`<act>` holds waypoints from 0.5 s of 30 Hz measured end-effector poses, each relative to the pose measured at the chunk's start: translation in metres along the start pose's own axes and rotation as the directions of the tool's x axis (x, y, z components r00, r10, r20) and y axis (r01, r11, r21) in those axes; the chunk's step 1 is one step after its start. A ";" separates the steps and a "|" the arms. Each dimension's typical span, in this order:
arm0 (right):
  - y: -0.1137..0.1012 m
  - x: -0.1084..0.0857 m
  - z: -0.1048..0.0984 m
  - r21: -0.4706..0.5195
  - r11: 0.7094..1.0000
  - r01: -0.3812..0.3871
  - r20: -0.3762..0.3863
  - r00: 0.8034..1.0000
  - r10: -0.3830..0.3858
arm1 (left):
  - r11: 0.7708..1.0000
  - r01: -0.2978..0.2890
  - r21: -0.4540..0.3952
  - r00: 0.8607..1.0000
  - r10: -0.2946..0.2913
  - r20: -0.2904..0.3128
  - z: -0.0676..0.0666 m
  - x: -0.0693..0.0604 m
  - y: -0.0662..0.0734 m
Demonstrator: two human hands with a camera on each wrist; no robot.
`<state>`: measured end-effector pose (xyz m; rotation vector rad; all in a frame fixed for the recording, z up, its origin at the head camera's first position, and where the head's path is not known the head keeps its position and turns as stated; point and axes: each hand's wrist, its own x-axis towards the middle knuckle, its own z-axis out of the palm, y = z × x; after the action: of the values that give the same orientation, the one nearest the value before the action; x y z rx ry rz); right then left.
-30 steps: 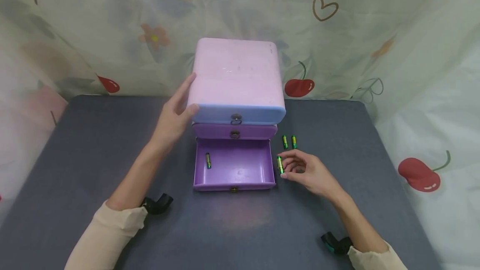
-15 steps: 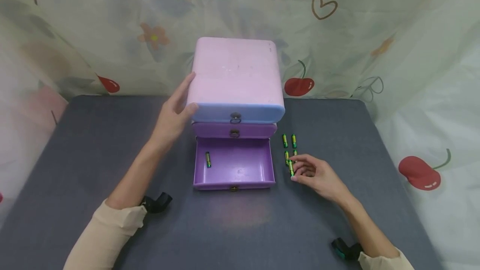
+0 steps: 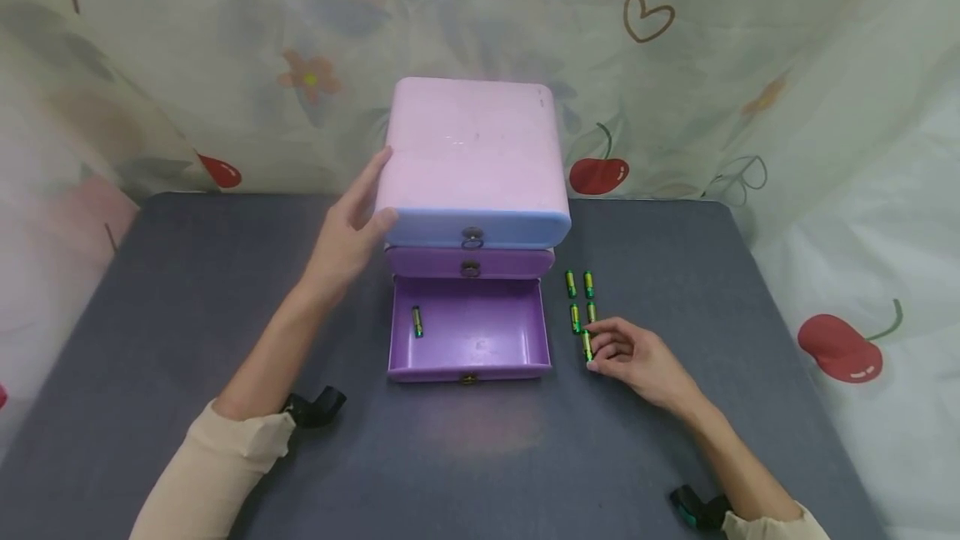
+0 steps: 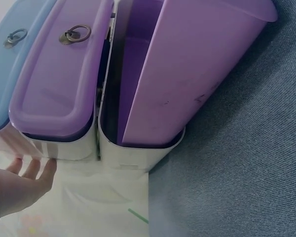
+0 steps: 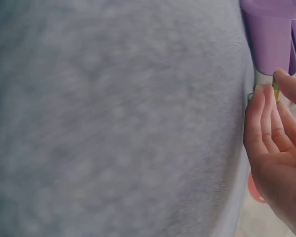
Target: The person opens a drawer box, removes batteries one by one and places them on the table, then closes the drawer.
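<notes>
My right hand [image 3: 639, 362] pinches a small green-and-yellow battery [image 3: 587, 346] between thumb and fingers, just above or on the table to the right of the chest. Beyond it, several like batteries [image 3: 571, 283] lie in two short columns. The small chest of drawers [image 3: 476, 148] has a pink top and a blue upper drawer front. Its bottom purple drawer [image 3: 502, 344] is pulled out, with one battery [image 3: 417, 322] inside at the left. Against the chest's left side rests my left hand [image 3: 341, 248]; the left wrist view shows its extended fingers [image 4: 48, 173] touching the pale casing.
A purple middle drawer [image 3: 420, 262] and the blue top drawer [image 3: 420, 227], each with a ring pull, are closed. The dark grey table [image 3: 225, 290] ends at a patterned curtain [image 3: 480, 15] behind. Black wrist mounts [image 3: 315, 407] sit on both wrists.
My right hand has moved right and slightly toward me from beside the drawer, still holding the battery. More batteries on the table have come into view. My left hand has stayed put.
</notes>
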<state>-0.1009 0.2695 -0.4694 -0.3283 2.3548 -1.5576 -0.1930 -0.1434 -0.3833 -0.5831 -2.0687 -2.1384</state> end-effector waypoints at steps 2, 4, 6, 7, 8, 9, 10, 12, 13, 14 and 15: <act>0.002 0.000 0.001 0.010 1.000 -0.012 0.006 1.000 0.012 | 1.000 -0.008 -0.007 1.000 0.008 -0.001 0.000 0.000 0.000; 0.003 0.000 0.001 0.011 1.000 -0.014 0.014 1.000 0.014 | 1.000 -0.015 -0.010 1.000 0.014 -0.003 0.000 0.000 0.000; 0.005 0.001 0.002 0.006 1.000 -0.012 0.022 1.000 0.011 | 1.000 -0.019 -0.009 1.000 0.019 -0.008 0.001 0.000 0.000; 0.006 0.002 0.002 0.005 1.000 -0.012 0.025 1.000 0.012 | 1.000 -0.023 -0.006 1.000 0.023 -0.010 0.001 0.000 0.000; 0.006 0.002 0.002 -0.003 1.000 -0.008 0.027 1.000 0.009 | 1.000 -0.026 -0.003 1.000 0.026 -0.012 0.001 0.000 0.000; 0.007 0.003 0.001 -0.011 1.000 -0.011 0.029 1.000 0.012 | 1.000 -0.028 0.002 0.999 0.028 -0.014 0.001 0.001 0.000; 0.007 0.003 0.001 -0.019 1.000 -0.013 0.032 0.999 0.014 | 1.000 -0.030 0.005 0.999 0.030 -0.016 0.001 0.001 0.000; 0.008 0.004 0.001 -0.033 0.999 -0.019 0.036 0.999 0.020 | 0.999 -0.036 0.007 0.999 0.036 -0.019 0.001 0.001 0.000; 0.008 0.004 0.000 -0.044 0.999 -0.021 0.038 0.999 0.022 | 0.999 -0.039 0.007 0.999 0.039 -0.021 0.002 0.001 0.000; 0.008 0.004 0.000 -0.054 0.998 -0.022 0.041 0.999 0.024 | 0.999 -0.040 0.006 0.999 0.040 -0.023 0.002 0.001 -0.001; 0.008 0.005 0.000 -0.060 0.998 -0.028 0.045 0.999 0.030 | 0.999 -0.039 0.007 0.999 0.039 -0.027 0.002 0.001 -0.001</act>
<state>-0.1055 0.2707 -0.4775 -0.3379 2.3632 -1.4544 -0.1936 -0.1412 -0.3835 -0.5858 -2.0326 -2.1064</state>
